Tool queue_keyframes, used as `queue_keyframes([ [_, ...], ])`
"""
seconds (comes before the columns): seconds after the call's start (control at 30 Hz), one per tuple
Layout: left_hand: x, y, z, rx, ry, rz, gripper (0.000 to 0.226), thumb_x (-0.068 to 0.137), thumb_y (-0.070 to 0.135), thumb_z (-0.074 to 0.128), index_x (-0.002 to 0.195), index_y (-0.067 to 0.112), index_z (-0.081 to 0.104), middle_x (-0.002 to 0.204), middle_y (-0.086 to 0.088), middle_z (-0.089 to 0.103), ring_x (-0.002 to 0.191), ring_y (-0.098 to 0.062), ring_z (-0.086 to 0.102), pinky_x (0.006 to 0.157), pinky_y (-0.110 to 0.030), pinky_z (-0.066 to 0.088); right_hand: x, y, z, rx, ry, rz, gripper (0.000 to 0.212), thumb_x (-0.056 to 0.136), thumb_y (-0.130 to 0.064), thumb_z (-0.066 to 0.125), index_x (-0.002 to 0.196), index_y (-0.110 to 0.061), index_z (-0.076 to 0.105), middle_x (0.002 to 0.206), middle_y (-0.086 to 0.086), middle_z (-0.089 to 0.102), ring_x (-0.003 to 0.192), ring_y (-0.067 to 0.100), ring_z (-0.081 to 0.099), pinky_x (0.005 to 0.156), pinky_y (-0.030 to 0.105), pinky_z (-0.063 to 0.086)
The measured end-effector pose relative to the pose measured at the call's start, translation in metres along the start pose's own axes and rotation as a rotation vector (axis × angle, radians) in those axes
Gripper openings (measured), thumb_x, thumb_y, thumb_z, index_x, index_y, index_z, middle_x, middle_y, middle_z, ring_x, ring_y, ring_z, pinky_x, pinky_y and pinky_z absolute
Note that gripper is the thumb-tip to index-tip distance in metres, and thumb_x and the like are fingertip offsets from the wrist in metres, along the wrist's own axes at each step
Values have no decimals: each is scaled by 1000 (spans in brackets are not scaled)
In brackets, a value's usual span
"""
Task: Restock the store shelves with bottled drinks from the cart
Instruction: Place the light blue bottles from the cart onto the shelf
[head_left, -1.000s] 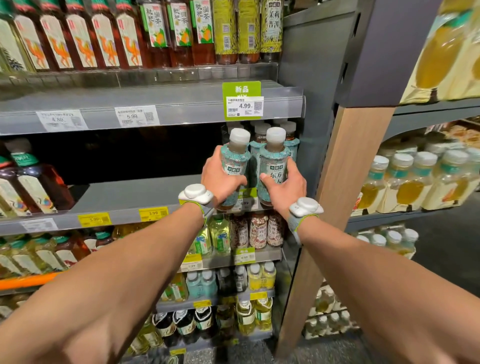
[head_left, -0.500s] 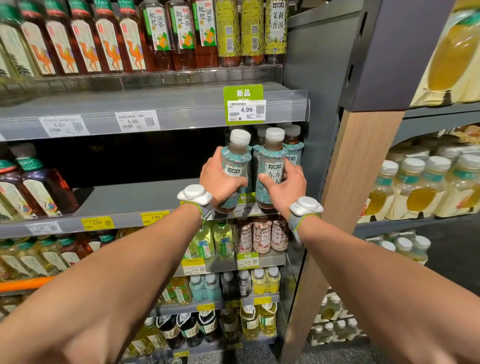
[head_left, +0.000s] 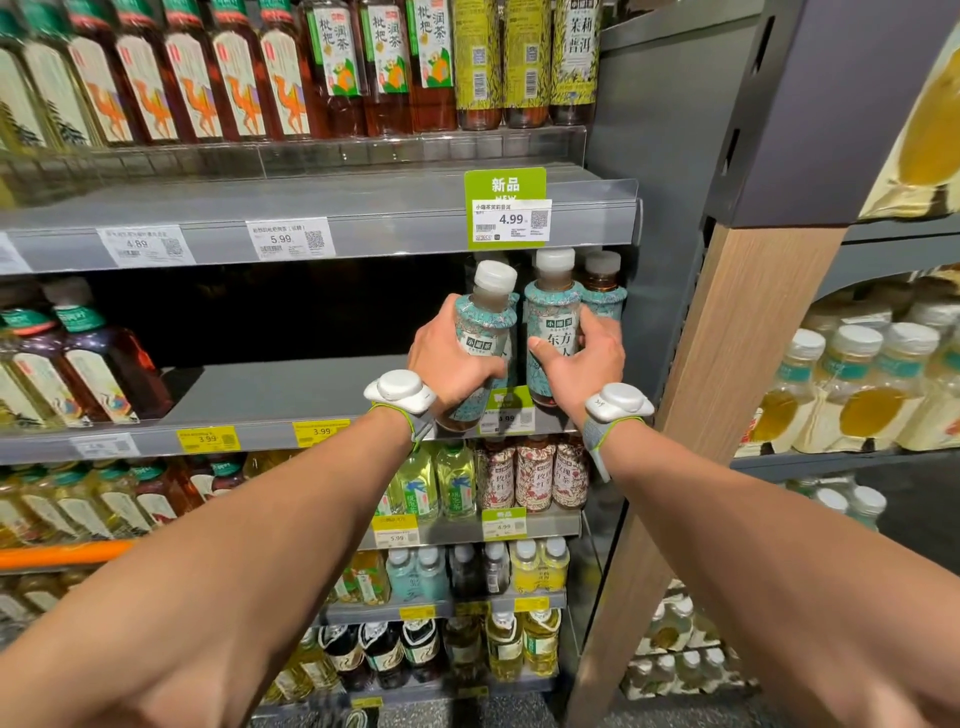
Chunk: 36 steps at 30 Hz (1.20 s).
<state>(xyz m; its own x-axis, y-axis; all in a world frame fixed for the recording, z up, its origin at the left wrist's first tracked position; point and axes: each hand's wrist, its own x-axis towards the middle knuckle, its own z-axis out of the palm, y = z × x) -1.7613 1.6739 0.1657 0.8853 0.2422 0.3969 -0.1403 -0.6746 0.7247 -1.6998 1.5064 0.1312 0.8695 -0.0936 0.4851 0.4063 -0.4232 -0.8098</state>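
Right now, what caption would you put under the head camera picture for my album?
Left hand holds a tilted bottle, right hand an upright bottle, at the grey shelf.

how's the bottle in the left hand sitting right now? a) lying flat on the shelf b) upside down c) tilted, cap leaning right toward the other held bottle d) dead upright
c: the left bottle, gripped by the left hand, slants with its white cap leaning toward the right bottle held by the right hand.
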Motion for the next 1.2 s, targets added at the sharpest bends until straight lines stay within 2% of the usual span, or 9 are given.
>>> queue_keyframes([
  [0.13, -1, -2, 0, 10, -10, 2, 63, 54, 32, 84, 107, 31, 49, 94, 14, 65, 88, -14, 64, 77, -32, 52, 4, 0, 2, 7, 21, -13, 60, 77, -32, 84, 132, -19, 64, 119, 10, 56, 111, 19, 53, 98, 25, 42],
  [0.27, 0, -2, 0, 6, -5, 0, 65, 51, 35, 83, 108, 29, 50, 95, 12, 66, 91, -18, 65, 81, -37, 55, 3, -1, 13, 9, 71, -41, 62, 75, -28, 87, 131, -12, 64, 119, 14, 59, 110, 29, 57, 93, 23, 38],
  [0.43, 0, -1, -2, -19, -14, -8, 65, 50, 34, 82, 107, 27, 52, 94, 12, 67, 89, -17, 66, 81, -39, 57, 6, 1, 21, -54, 76, -17, 69, 81, -36, 81, 139, -9, 58, 133, 12, 58, 126, 33, 47, 110, 46, 37],
  [0.5, 1, -2, -3, -18, -16, -12, 64, 51, 32, 83, 107, 28, 51, 95, 11, 68, 90, -18, 66, 81, -40, 57, 9, 1, 22, -42, 66, -37, 69, 82, -33, 81, 139, -5, 57, 133, 15, 57, 127, 35, 47, 112, 49, 35],
  [0.6, 1, -2, -3, -15, -18, -8, 64, 51, 32, 83, 106, 28, 51, 95, 10, 68, 90, -19, 66, 81, -40, 57, 11, 0, 21, -56, 68, -52, 66, 82, -33, 81, 138, -5, 58, 131, 14, 58, 125, 34, 49, 111, 46, 36],
  [0.73, 2, -5, -3, -24, -14, -10, 63, 52, 30, 84, 105, 28, 50, 93, 11, 66, 89, -17, 65, 80, -39, 57, 6, 3, 26, -123, 46, -49, 64, 83, -38, 80, 136, -8, 59, 125, 12, 60, 116, 33, 54, 97, 38, 43],
  [1.03, 4, -6, -1, -39, -16, -4, 62, 53, 27, 85, 105, 25, 51, 92, 12, 66, 87, -15, 65, 76, -33, 54, -1, 12, 34, -200, 50, 21, 72, 83, -33, 82, 142, -3, 53, 136, 16, 59, 124, 36, 55, 101, 41, 42],
  [1.1, 5, -7, -1, -37, -21, -4, 62, 53, 27, 85, 105, 25, 51, 92, 12, 66, 88, -16, 65, 75, -32, 54, 2, 8, 35, -236, 59, 34, 74, 81, -34, 83, 140, -2, 51, 131, 18, 62, 122, 38, 57, 99, 43, 44],
  [1.2, 6, -5, -2, -45, -16, -18, 60, 53, 25, 86, 102, 29, 51, 90, 13, 65, 85, -8, 64, 69, -26, 49, 4, 2, 35, -282, 104, 37, 66, 77, -34, 87, 122, -7, 47, 104, 17, 70, 99, 39, 66, 81, 42, 49],
])
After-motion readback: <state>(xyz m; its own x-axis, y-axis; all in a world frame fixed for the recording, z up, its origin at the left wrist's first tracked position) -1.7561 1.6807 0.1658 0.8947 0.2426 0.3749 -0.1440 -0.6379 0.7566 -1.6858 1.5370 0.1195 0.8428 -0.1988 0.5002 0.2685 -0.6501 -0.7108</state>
